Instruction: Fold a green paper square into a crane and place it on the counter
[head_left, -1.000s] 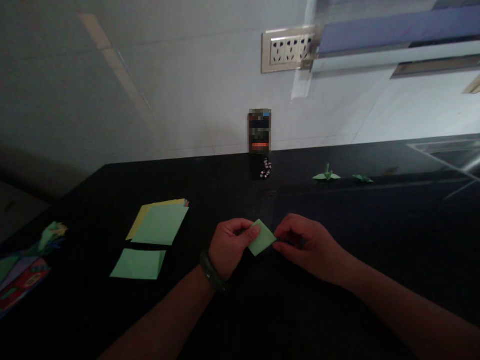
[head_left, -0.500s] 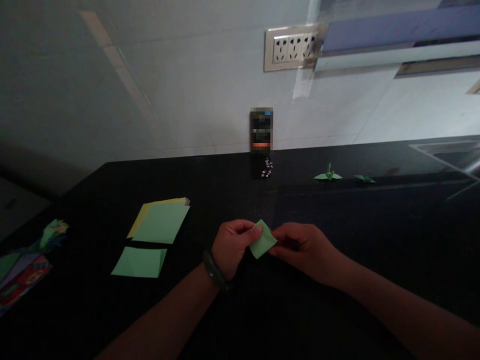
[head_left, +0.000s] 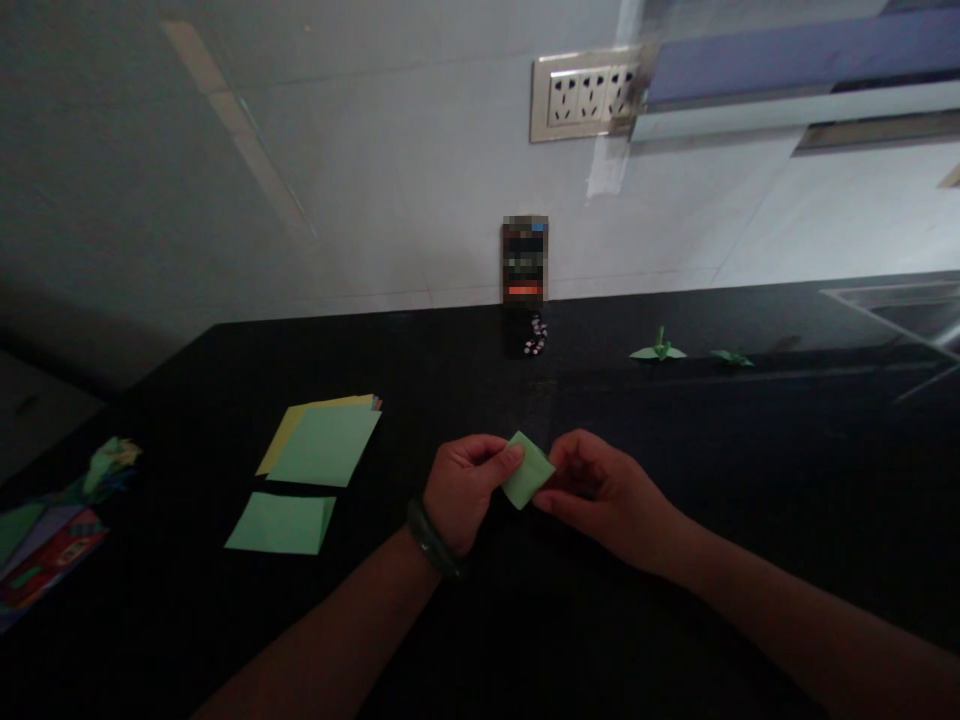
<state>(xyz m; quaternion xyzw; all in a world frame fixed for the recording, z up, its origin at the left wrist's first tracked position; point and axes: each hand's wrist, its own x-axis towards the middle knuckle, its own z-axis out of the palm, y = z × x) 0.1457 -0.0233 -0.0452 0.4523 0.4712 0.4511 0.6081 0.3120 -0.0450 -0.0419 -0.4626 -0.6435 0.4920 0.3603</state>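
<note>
A small square of folded green paper (head_left: 531, 474) is pinched at its left side between the thumb and fingers of my left hand (head_left: 466, 490), which wears a dark bangle (head_left: 435, 542) at the wrist. Close to the paper's right corner is my right hand (head_left: 615, 495), its thumb and index finger parted. The index fingertip meets or passes behind that corner; I cannot tell which. The thumb tip lies just below the paper's lower right edge.
Left of my hands lie a stack of green and yellow paper (head_left: 326, 445) and a folded green sheet (head_left: 277, 524). A phone (head_left: 525, 260) leans on the wall beside beads (head_left: 536, 337). Green paper cranes (head_left: 658, 350) stand right. Colourful packets (head_left: 56, 560) lie far left.
The folded paper has turned slightly in my left hand. My right thumb and index finger have spread wider, with the index finger moving up along the paper's right corner.
</note>
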